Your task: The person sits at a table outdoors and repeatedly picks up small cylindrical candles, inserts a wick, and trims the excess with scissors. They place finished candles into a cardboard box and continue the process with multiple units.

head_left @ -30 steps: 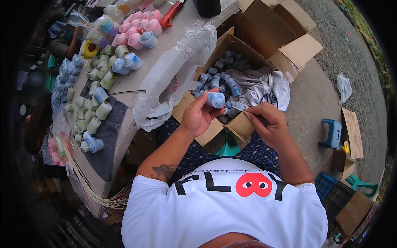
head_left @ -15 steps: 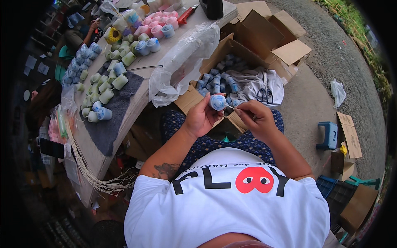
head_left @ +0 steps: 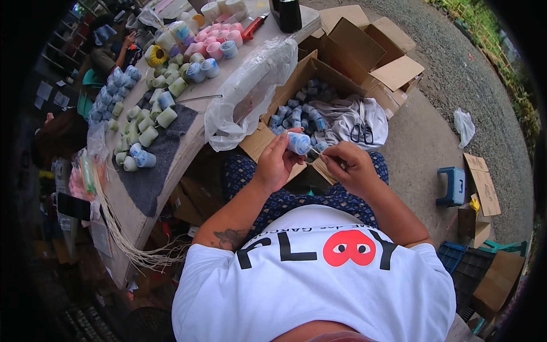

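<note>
My left hand (head_left: 276, 163) is closed round a small blue-and-white marbled candle (head_left: 297, 143), held tilted above my lap. A thin pale wick (head_left: 314, 151) sticks out from the candle's end toward the right. My right hand (head_left: 352, 167) pinches that wick between thumb and fingers. Just beyond my hands, an open cardboard box (head_left: 263, 140) holds several similar blue candles (head_left: 296, 114). Crumpled grey cloth (head_left: 336, 118) lies at the box's right side, with dark-handled scissors (head_left: 361, 132) on it.
On the table (head_left: 181, 149) at left stand rows of green candles (head_left: 149, 135), pink candles (head_left: 215, 50) and blue candles. A dark cloth (head_left: 142, 188), loose wick strands (head_left: 117, 222) and a plastic bag (head_left: 250, 85) lie there too. A blue step stool (head_left: 451, 186) stands at right. Another person (head_left: 108, 57) sits far left.
The candle has turned in my left hand, so its side now shows more than its end. My right hand still pinches the wick. The whole view has shifted slightly.
</note>
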Available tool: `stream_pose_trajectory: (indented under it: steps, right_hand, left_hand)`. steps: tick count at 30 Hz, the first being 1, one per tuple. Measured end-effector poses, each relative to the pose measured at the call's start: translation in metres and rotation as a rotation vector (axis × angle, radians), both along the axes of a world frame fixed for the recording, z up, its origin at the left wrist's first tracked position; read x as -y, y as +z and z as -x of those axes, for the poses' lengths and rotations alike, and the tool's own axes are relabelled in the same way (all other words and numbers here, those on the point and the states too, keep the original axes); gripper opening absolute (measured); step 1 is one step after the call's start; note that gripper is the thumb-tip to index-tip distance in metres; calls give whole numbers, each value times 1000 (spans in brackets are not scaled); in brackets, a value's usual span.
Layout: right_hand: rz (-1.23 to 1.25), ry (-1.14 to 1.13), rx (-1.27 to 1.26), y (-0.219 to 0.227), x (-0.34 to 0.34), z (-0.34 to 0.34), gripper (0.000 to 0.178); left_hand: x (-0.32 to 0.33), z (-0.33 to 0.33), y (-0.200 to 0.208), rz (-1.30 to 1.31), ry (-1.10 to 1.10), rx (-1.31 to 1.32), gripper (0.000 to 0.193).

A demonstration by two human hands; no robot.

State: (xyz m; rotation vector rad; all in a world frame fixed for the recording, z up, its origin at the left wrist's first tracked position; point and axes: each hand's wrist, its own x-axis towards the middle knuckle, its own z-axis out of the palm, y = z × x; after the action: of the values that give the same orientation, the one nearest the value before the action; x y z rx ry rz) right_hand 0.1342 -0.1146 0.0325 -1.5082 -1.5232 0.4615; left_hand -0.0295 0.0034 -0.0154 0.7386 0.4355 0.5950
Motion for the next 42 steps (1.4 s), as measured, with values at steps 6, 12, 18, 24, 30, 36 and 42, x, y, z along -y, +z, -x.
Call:
stream_pose_trajectory:
  steps: [6, 12, 18, 24, 30, 36, 42]
  right_hand:
    - [3, 2, 6, -1, -1, -2, 7]
    - [53, -4, -49, -1, -4, -5, 7]
    - [185, -13, -300, -7, -2, 1, 24]
    - [-34, 63, -176, -44, -7, -12, 15]
    - [-55, 85, -573, -58, -10, 0, 15]
    - [11, -65, -576, -61, -11, 4, 11]
    - [80, -88, -543, -74, -10, -4, 19]
  left_hand:
    - [0, -1, 0, -49, 3, 22, 41]
    - [0, -2, 1, -159, -23, 1, 40]
    - [6, -7, 3, -145, -22, 38, 37]
    - [3, -9, -1, -185, 100, -33, 33]
    - [11, -14, 6, -121, 80, -16, 36]
    - [12, -16, 4, -191, 155, 16, 38]
    - [15, -18, 5, -467, 20, -111, 48]
